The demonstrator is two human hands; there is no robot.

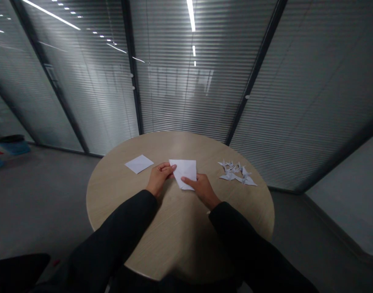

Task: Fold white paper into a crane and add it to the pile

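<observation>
A white sheet of paper [184, 171], partly folded, lies on the round wooden table [180, 228] in front of me. My left hand [158, 177] pinches its left edge with curled fingers. My right hand [201, 187] holds the sheet's lower right side, thumb pressed on top. Both arms wear dark sleeves.
A flat white square of paper [139, 163] lies to the left of my hands. Several small folded paper cranes [236, 172] sit in a cluster on the right of the table. Glass walls with blinds stand behind the table. Grey floor surrounds it.
</observation>
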